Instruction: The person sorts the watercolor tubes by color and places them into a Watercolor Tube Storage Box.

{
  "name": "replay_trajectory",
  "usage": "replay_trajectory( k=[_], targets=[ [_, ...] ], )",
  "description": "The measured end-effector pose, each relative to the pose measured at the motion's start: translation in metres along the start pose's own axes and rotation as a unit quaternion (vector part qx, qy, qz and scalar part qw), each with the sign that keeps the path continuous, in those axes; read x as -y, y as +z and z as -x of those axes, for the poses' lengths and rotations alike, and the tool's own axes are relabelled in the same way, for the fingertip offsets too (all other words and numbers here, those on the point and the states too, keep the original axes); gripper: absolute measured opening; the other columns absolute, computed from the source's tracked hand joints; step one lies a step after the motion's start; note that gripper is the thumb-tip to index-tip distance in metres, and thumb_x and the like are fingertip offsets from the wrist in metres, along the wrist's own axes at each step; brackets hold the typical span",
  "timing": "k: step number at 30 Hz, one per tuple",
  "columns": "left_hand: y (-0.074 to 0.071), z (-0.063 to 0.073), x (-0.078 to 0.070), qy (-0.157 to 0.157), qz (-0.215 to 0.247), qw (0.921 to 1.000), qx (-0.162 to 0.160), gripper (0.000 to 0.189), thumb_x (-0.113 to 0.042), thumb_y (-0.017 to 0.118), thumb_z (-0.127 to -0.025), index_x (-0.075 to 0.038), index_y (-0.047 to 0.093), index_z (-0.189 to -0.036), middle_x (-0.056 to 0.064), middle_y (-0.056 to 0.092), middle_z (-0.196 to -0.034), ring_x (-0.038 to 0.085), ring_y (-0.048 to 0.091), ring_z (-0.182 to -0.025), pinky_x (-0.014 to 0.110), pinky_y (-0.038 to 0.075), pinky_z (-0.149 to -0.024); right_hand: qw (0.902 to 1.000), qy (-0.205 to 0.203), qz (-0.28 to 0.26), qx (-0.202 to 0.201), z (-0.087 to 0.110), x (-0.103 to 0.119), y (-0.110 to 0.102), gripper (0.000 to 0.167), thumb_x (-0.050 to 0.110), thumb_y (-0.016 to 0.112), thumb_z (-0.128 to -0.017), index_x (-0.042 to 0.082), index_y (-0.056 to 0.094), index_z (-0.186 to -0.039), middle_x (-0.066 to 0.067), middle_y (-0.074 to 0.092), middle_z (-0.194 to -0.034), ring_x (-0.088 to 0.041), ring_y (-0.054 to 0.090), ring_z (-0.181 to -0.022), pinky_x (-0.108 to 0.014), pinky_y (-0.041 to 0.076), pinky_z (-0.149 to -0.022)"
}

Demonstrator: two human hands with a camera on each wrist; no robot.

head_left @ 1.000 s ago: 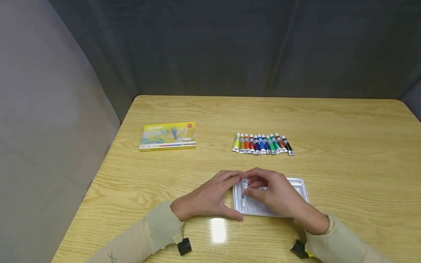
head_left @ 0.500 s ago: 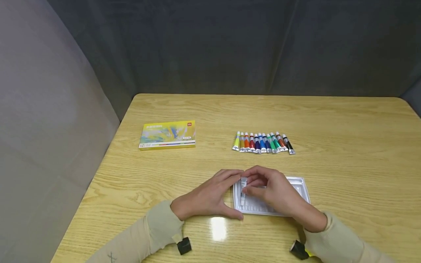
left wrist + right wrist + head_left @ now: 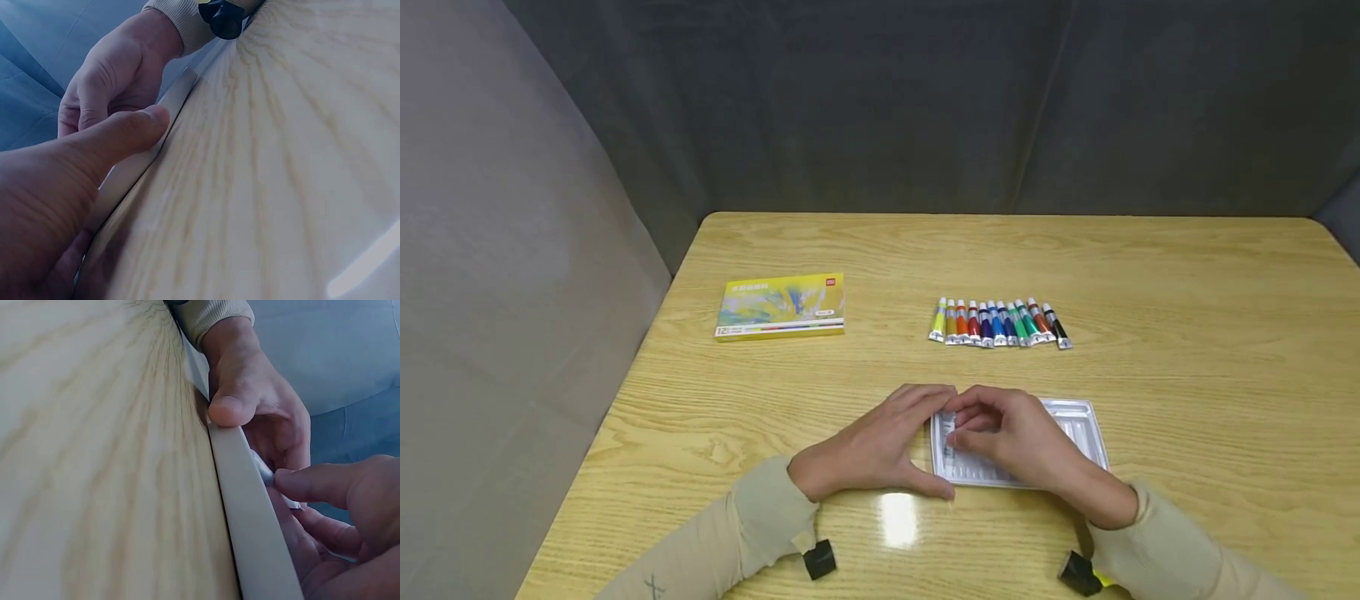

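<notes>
My left hand (image 3: 880, 446) spans the left end of a shallow pale plastic tray (image 3: 1098, 440), gripping it with the thumb at the near edge and the fingers at the far corner. In the left wrist view that thumb (image 3: 140, 130) lies on the tray's side wall. My right hand (image 3: 1026, 437) reaches over the tray and pinches a small white paint tube (image 3: 949, 427) in its leftmost part. The right wrist view shows the tube (image 3: 263, 469) at the right thumb's tip, just behind the tray wall. Part of the tube is hidden by the fingers.
Behind the tray, several coloured paint tubes (image 3: 1000, 325) lie side by side in a row, from yellow to black. A yellow printed box (image 3: 781, 307) lies at the back left of the wooden table (image 3: 1210, 333). A dark curtain hangs behind.
The white tube has shifted slightly left and lower into the tray's left end, the right fingers moving with it. The left hand keeps its hold on the tray.
</notes>
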State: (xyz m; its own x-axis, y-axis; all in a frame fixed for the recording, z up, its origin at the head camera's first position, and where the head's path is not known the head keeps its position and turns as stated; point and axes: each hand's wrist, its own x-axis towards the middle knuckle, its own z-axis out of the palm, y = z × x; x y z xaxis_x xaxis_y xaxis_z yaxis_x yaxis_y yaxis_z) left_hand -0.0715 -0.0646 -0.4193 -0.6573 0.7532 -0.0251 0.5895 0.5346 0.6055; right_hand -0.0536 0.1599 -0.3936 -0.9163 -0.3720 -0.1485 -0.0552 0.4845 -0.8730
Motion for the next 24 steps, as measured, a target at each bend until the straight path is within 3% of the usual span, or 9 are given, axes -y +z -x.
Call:
replay_trajectory(
  k=[11, 24],
  targets=[
    [0.0007, 0.0, 0.0011, -0.004, 0.003, 1.0, 0.008, 0.111, -0.061, 0.083, -0.078, -0.012, 0.031, -0.163, 0.001, 0.033, -0.169, 0.017, 0.031, -0.156, 0.037, 0.033, -0.13, 0.997, -0.028, 0.068, -0.026, 0.001, -0.0016, 0.0023, 0.026, 0.016, 0.083, -0.085, 0.008, 0.074, -0.109, 0.003, 0.075, -0.086, 0.0, 0.067, -0.075, -0.018, 0.059, -0.071],
    [-0.0006, -0.0009, -0.0006, -0.005, 0.006, 0.9999, 0.008, 0.111, -0.061, 0.083, -0.078, -0.013, 0.031, -0.164, 0.001, 0.033, -0.169, 0.018, 0.032, -0.156, 0.038, 0.034, -0.129, 0.9967, -0.02, 0.074, -0.027, 0.0, -0.0046, 0.0035, 0.025, 0.014, 0.083, -0.085, 0.01, 0.073, -0.107, 0.006, 0.073, -0.081, 0.0, 0.067, -0.07, -0.018, 0.058, -0.069]
  ],
)
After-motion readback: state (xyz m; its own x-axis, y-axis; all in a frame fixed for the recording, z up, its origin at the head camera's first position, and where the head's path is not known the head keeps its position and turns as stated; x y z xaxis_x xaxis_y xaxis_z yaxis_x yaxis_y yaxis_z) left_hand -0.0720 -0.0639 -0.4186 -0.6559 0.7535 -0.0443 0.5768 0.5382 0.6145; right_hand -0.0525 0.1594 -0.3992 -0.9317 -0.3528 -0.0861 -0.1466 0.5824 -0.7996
